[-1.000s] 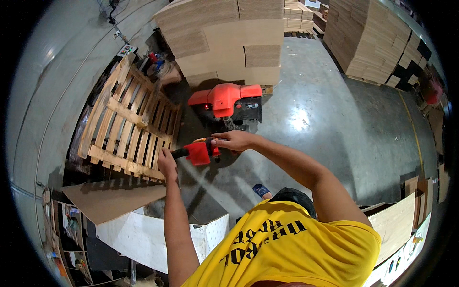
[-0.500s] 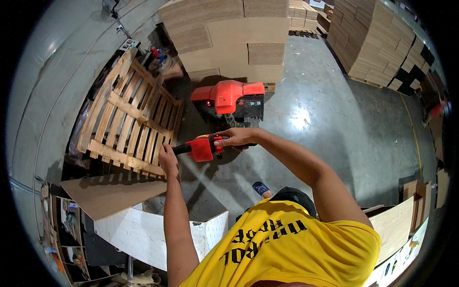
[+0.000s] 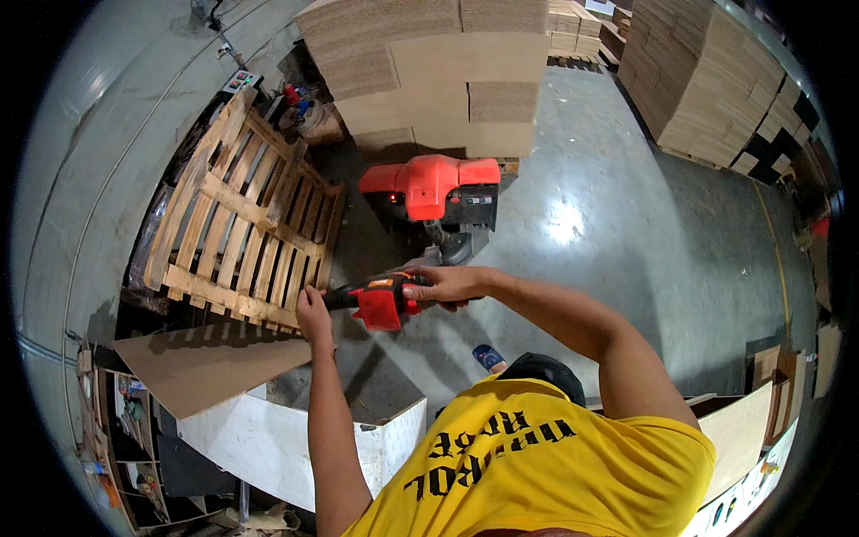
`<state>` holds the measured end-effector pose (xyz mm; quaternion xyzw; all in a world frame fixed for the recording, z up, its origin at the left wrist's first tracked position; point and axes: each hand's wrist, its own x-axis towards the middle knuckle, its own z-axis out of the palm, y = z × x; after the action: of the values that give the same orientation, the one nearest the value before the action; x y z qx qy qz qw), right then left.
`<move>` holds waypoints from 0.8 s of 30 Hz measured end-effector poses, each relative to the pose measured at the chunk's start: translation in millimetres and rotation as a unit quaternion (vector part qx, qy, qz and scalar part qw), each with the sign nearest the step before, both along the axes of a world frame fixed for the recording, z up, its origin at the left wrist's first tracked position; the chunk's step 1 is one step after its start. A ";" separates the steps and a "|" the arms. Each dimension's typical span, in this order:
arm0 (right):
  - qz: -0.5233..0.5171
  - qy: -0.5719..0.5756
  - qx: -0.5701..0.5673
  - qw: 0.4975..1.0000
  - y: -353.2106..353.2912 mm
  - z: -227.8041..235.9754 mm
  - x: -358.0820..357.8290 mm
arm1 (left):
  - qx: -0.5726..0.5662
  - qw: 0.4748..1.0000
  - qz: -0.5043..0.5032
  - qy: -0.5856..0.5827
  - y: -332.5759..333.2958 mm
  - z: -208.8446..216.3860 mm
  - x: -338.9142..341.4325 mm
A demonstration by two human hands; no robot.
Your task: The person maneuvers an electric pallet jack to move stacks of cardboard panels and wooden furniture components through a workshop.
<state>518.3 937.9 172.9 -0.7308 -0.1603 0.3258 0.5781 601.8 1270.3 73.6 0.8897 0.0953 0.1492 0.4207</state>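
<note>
A red and black electric pallet jack (image 3: 429, 183) stands on the floor ahead of me, a small red light lit on its left side. Its control handle (image 3: 381, 306), with a red cover and black grips, is pulled out toward my body. My left hand (image 3: 314, 319) is closed round the left grip. At the other end, my right hand (image 3: 447, 285) wraps the right grip, its thumb lying over the top near the red cover. Some fingers of both hands are hidden under the grips. Beyond the jack rises a tall stack of brown cardboard sheets (image 3: 429, 80).
To the left a wooden pallet (image 3: 246, 228) leans against the wall. Below it are a brown board (image 3: 210, 367), a white panel (image 3: 268, 447) and cluttered shelves (image 3: 134, 447). Another cardboard stack (image 3: 698, 80) stands far right. Grey concrete floor (image 3: 617, 242) stretches between, with a yellow line.
Both hands have drawn the control handle a little nearer to me, lower in the picture. More of the jack's shaft and base shows, and its body sits slightly lower and farther right.
</note>
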 end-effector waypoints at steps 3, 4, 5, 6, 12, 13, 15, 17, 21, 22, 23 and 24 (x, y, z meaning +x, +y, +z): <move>0.005 0.015 -0.004 1.000 -3.4 -9.2 4.7 | -0.032 0.999 -0.012 0.013 -3.1 1.7 2.9; -0.001 0.023 -0.008 1.000 -4.7 -13.4 5.4 | -0.029 0.999 -0.008 0.032 -6.1 4.9 4.3; -0.005 0.031 -0.014 0.999 -5.7 -15.6 5.9 | -0.027 0.998 -0.002 0.052 -10.1 11.3 3.4; -0.014 0.017 -0.012 1.000 -8.0 -4.0 2.1 | -0.010 0.996 0.002 0.085 -15.1 20.2 5.1; -0.031 0.005 -0.130 0.991 7.9 -12.2 8.2 | 0.095 0.980 -0.014 0.176 -22.3 30.3 28.5; -0.036 -0.002 -0.155 0.987 12.2 -11.7 9.7 | 0.053 0.983 -0.048 0.171 -13.4 21.6 33.3; -0.020 0.009 -0.185 0.983 16.1 -3.9 8.9 | -0.039 0.979 -0.113 0.164 1.8 0.5 37.1; -0.029 -0.024 -0.190 0.981 15.8 -11.0 4.9 | -0.046 0.977 -0.173 0.118 9.3 -18.3 34.5; -0.033 0.023 -0.226 0.973 10.6 -8.2 4.0 | -0.027 0.959 -0.214 0.184 -15.6 18.7 25.1; -0.042 0.019 -0.231 0.972 9.2 -10.4 4.2 | -0.024 0.956 -0.222 0.188 -20.8 25.8 26.0; -0.054 0.017 -0.236 0.970 8.5 -15.0 3.7 | -0.020 0.953 -0.234 0.194 -25.1 30.1 29.7; -0.064 0.014 -0.237 0.969 10.3 -20.3 3.9 | -0.013 0.949 -0.242 0.200 -24.7 31.5 33.7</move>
<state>522.2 948.2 152.6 -0.8508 -0.0237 0.3274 0.4103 635.5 1245.6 105.1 0.8919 -0.0387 -0.1397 0.4284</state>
